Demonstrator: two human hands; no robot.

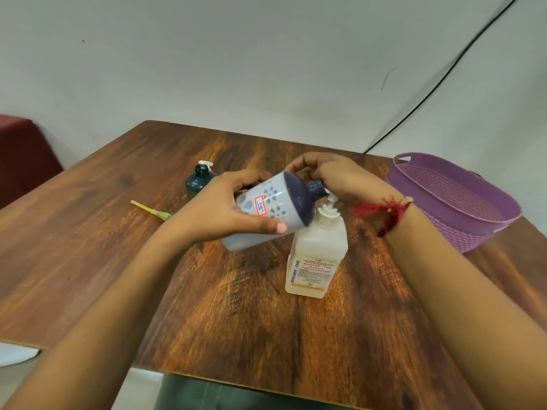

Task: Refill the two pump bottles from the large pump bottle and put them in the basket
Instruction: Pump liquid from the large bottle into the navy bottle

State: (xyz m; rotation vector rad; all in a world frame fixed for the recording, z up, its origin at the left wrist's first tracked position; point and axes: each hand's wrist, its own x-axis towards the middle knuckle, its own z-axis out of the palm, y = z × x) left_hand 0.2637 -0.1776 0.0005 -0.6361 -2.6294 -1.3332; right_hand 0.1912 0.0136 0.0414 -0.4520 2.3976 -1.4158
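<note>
The left grip (225, 208) curls round the floral pump bottle (278, 202) — tipped in the air, open neck at the spout of the large pump bottle (318, 253) standing on the counter (236, 321). The right grip (334, 176) arches over that pump; whether it clasps it I cannot tell. Smooth, likely light plastic — hold mid-body.

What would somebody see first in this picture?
The flowery grey bottle in the middle, held tilted by the left hand with its dark neck at the pump of the big white bottle, where the right hand is too. Next, the purple basket at the right edge of the table.
</note>
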